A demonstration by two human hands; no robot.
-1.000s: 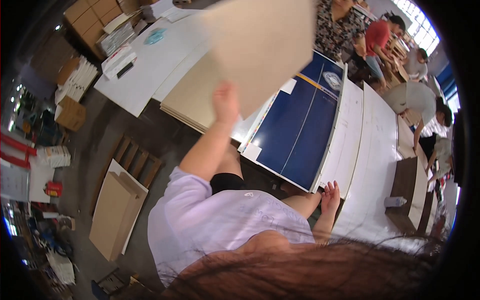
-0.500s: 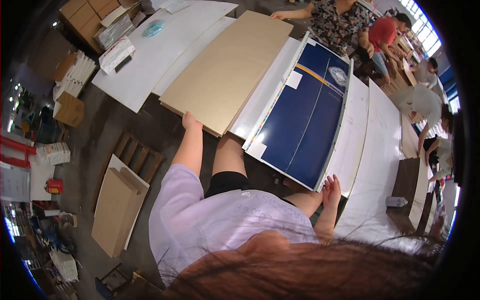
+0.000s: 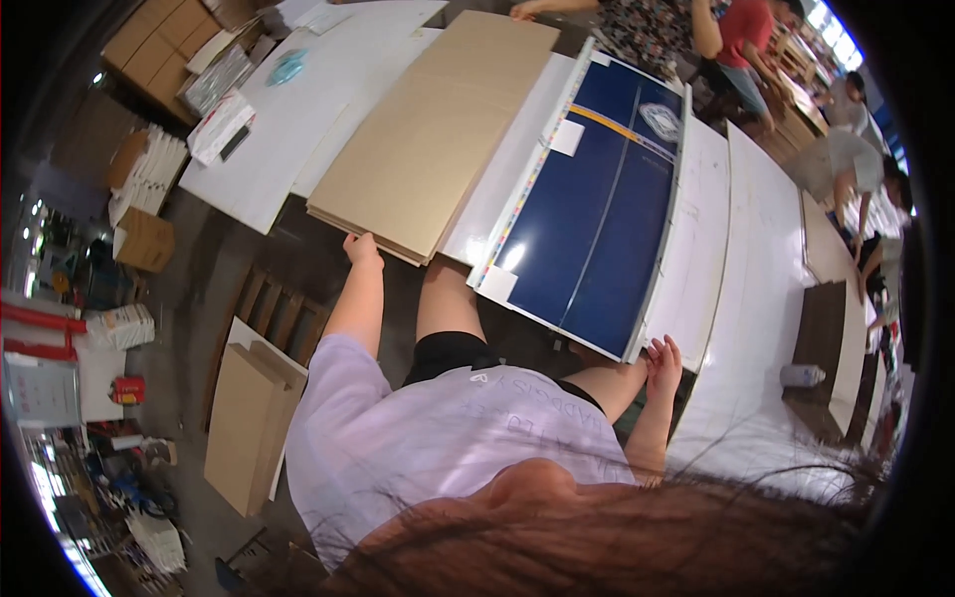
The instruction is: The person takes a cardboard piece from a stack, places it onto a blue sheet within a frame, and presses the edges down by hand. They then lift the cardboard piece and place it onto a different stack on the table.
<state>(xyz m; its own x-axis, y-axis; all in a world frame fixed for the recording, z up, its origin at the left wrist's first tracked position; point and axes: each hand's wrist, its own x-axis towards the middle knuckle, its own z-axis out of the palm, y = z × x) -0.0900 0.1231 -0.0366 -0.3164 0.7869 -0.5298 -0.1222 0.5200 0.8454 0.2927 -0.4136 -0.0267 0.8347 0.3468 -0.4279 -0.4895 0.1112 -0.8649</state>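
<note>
A stack of flat brown boards (image 3: 438, 134) lies lengthwise on the white table in front of me. My left hand (image 3: 363, 250) is at its near edge, close to the left corner, fingers curled against the boards. To the right of the stack lies a large dark blue printed sheet (image 3: 597, 209) with white margins, a yellow band and a pale emblem at its far end. Just off the sheet's near right corner, my right hand (image 3: 664, 366) is raised with its fingers apart, holding nothing. At the far end, another person's hand (image 3: 523, 10) rests by the boards.
White tabletops (image 3: 761, 249) extend to the right, with a spray can (image 3: 802, 375) and stacked dark brown boards (image 3: 826, 348). Left of me, boards (image 3: 239, 428) stand near a wooden pallet (image 3: 269, 308). Cardboard boxes (image 3: 144, 239) sit farther left. Several people work at the far right.
The whole view has shifted slightly. My left hand stays at the boards' near edge, its fingers now more tightly curled. My right hand remains raised near the blue sheet's corner.
</note>
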